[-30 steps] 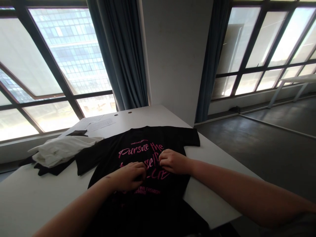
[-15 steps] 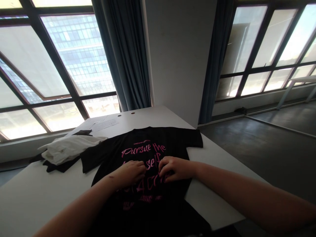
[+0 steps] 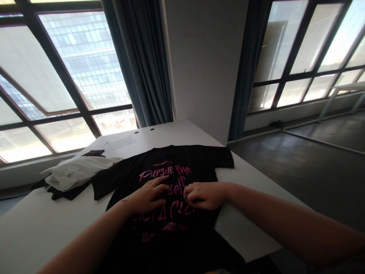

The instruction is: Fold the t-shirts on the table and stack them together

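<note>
A black T-shirt (image 3: 199, 160) with pink lettering lies spread on the white table (image 3: 34, 228), its collar edge away from me and its sleeves out to both sides. My left hand (image 3: 149, 196) rests on the printed middle of the shirt, fingers apart, covering some letters. Just to its right, my right hand (image 3: 201, 195) is closed with curled fingers at the fabric beside the word "self"; its fingertips are partly hidden. A small gap with lettering separates the two hands. The shirt's near part falls into dark shadow at the bottom of the view.
Left of the shirt lies a pile of white cloth (image 3: 74, 173) with black cloth (image 3: 68, 192) under it. Printed paper (image 3: 121, 142) lies farther back, near two round table holes. A pillar (image 3: 202, 68) stands behind the table, with curtains and windows on both sides.
My left hand's fingers have spread and moved slightly up and forward over the print. My right hand's fingers have curled closer together in nearly the same place. The camera has shifted slightly.
</note>
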The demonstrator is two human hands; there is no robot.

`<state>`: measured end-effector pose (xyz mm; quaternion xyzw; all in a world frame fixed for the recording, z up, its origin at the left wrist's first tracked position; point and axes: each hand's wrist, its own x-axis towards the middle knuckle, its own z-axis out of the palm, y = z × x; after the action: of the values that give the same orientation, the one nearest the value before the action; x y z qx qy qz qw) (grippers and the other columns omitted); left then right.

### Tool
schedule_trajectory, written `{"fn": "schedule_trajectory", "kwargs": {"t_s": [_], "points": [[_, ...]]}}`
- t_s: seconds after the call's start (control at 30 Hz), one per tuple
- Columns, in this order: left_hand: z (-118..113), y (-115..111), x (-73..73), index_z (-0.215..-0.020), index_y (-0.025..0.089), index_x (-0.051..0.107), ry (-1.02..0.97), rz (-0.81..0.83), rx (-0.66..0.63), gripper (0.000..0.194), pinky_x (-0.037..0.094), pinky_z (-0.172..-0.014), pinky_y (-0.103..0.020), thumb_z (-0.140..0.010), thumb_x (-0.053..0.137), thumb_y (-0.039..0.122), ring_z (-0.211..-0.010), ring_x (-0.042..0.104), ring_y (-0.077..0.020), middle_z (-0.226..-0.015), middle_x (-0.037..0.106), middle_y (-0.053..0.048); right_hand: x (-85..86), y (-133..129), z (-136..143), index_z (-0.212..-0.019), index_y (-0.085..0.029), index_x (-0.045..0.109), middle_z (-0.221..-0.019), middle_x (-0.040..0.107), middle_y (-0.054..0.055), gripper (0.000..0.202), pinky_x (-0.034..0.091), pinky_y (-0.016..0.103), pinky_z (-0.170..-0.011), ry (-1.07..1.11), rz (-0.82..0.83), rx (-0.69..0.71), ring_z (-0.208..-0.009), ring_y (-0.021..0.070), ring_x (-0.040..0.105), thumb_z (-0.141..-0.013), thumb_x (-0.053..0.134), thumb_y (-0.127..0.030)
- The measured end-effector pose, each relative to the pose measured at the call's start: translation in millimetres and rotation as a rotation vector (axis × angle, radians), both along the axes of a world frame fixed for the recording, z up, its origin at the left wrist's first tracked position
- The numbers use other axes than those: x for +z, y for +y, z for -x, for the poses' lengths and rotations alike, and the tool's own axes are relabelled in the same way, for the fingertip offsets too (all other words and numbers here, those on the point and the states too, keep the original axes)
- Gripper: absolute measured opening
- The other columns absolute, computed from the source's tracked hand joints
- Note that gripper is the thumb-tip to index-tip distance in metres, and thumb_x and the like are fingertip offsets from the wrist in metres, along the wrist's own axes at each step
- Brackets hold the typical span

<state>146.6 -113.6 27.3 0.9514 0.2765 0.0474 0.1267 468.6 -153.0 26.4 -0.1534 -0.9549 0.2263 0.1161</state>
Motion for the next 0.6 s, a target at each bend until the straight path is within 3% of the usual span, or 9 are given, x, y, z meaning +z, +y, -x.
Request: {"fn": "schedule_trajectory", "kwargs": {"t_s": [0.07,0.1,0.17,0.3,0.43,0.53,0.6], "points": [[-0.3,2.5,-13.1,-0.163,0.035,0.043,0.038,-0.02,0.032,0.062,0.027,-0.13,-0.06,-0.104,0.061,0.043,-0.162,0.026,-0.0365,-0.178,0.024,-0.008,1.6,0.9,-3.5,-0.09,-0.019,0.072,-0.114,0.07,0.009,0.008,0.052,0.036,-0.101,0.01,0.085,0.013,-0.105,0.0206,0.066,-0.093,0.066,-0.013],[0.1,3.8,-19.3,-0.167,0.037,0.037,0.067,-0.025,0.038,0.065,0.024,-0.13,-0.061,-0.106,0.058,0.046,-0.163,0.022,-0.0364,-0.179,0.022,-0.007,1.3,1.8,-5.2,-0.096,-0.019,0.074,-0.119,0.07,0.01,0.007,0.051,0.036,-0.104,0.033,0.111,-0.007,-0.11,0.0211,0.066,-0.094,0.068,-0.017],[3.0,5.6,-29.2,-0.168,0.041,0.033,0.108,-0.038,0.039,0.062,0.02,-0.131,-0.063,-0.109,0.052,0.048,-0.164,0.019,-0.0363,-0.179,0.02,-0.005,-2.0,5.6,-8.4,-0.118,-0.019,0.076,-0.137,0.066,0.013,0.023,0.045,0.041,-0.115,0.077,0.1,-0.123,-0.128,0.0245,0.062,-0.098,0.069,-0.028],[15.4,3.5,-34.9,-0.167,0.046,0.033,0.128,-0.049,0.034,0.057,0.022,-0.13,-0.064,-0.112,0.047,0.044,-0.163,0.02,-0.0354,-0.179,0.017,-0.001,-16.1,19.7,-12.6,-0.161,-0.022,0.051,-0.172,0.037,0.017,0.064,0.018,0.057,-0.131,-0.077,0.038,-0.473,-0.161,0.0348,0.028,-0.103,0.061,-0.048],[28.9,-2.9,-32.3,-0.163,0.046,0.043,0.108,-0.077,0.045,0.053,0.027,-0.13,-0.06,-0.112,0.046,0.033,-0.161,0.03,-0.0315,-0.176,0.029,0.002,-26.4,27.2,-12.7,-0.17,-0.024,0.033,-0.178,0.02,0.015,0.074,0.007,0.062,-0.132,-0.282,0.052,-0.573,-0.165,0.0365,0.012,-0.106,0.05,-0.058],[37.2,-10.3,-29.7,-0.159,0.042,0.051,0.091,-0.071,0.022,0.05,0.031,-0.13,-0.054,-0.111,0.045,0.031,-0.158,0.037,-0.0286,-0.17,0.041,0.002,-28.4,29.9,-16.4,-0.171,-0.027,0.03,-0.179,0.015,0.012,0.074,0.011,0.06,-0.132,-0.342,0.02,-0.574,-0.165,0.0353,0.012,-0.107,0.043,-0.063],[42.2,-17.0,-25.9,-0.159,0.043,0.052,0.098,-0.071,0.026,0.05,0.031,-0.13,-0.055,-0.11,0.048,0.033,-0.158,0.037,-0.0298,-0.171,0.041,0.002,-27.5,37.1,-22.8,-0.17,-0.029,0.033,-0.179,0.019,0.011,0.074,0.017,0.058,-0.132,-0.388,0.0,-0.639,-0.164,0.0365,0.017,-0.106,0.042,-0.064]]}}
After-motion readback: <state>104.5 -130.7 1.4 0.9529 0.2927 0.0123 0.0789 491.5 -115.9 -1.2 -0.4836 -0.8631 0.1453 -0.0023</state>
